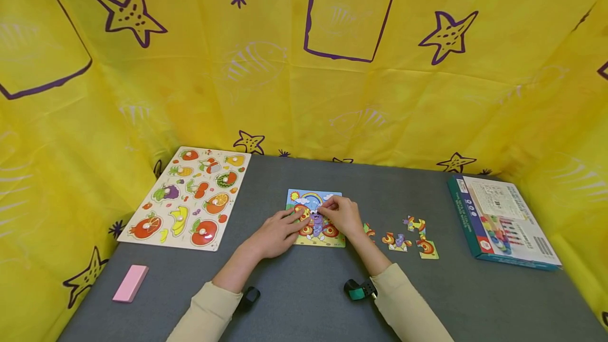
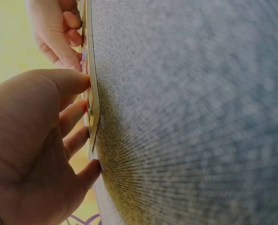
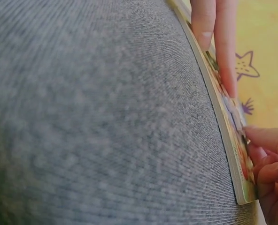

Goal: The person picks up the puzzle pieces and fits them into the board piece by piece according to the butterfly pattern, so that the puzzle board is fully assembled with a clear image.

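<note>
A small jigsaw board (image 1: 328, 193) with a rainbow and a purple cartoon figure lies on the grey table. My left hand (image 1: 275, 232) rests flat across its left side, fingers spread, with fingertips at the near edge in the left wrist view. Over the middle of the board, my right hand (image 1: 343, 216) pinches a small puzzle piece between thumb and forefinger, low against the picture. The fingers (image 3: 258, 136) hide most of that piece. Several loose puzzle pieces (image 1: 429, 249) lie right of the board, one partly hidden behind the right forearm.
A large fruit peg board (image 1: 159, 241) lies at the back left, with a pink block (image 1: 130, 283) nearer the front. A flat puzzle box (image 1: 518, 220) lies on the right. Yellow patterned cloth (image 1: 285, 94) surrounds the table's back and sides.
</note>
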Tool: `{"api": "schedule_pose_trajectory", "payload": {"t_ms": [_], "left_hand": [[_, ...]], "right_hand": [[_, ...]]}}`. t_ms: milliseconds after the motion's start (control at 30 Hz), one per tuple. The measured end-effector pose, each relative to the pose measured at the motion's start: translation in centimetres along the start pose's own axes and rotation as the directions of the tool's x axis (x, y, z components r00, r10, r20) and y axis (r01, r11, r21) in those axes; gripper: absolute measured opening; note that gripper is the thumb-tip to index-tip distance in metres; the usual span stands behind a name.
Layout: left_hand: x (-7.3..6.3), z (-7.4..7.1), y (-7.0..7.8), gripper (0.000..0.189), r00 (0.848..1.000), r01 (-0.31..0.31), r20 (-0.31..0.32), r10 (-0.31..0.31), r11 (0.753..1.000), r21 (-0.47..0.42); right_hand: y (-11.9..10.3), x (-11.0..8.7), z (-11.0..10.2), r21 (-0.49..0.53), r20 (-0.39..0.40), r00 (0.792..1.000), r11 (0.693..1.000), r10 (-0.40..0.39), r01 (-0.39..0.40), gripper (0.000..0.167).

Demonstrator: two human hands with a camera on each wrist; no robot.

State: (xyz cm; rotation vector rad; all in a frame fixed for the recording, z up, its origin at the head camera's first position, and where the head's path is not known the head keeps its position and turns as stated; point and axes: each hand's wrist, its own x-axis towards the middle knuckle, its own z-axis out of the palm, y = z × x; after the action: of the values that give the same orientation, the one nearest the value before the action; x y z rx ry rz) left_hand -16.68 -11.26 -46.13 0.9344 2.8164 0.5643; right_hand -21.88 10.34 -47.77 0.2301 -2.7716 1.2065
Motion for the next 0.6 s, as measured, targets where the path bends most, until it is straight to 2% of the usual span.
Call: {"api": "schedule_pose_trajectory", "payload": {"t_ms": [333,600], "left_hand": [[0.07,-0.02,-0.04,0.043,0.999,0.026,0.023,-0.025,0.999,-0.044],[0.10,-0.03,-0.06,0.043,1.000,0.020,0.019,-0.020,0.999,-0.041]], "right_hand": [[-0.07,-0.09,-0.03,0.004,0.026,1.000,1.000,0.004,-0.004,0.015],[-0.18,-0.05,0.01,-0.024,0.061,0.998,1.000,0.001,0.000,0.015]]}}
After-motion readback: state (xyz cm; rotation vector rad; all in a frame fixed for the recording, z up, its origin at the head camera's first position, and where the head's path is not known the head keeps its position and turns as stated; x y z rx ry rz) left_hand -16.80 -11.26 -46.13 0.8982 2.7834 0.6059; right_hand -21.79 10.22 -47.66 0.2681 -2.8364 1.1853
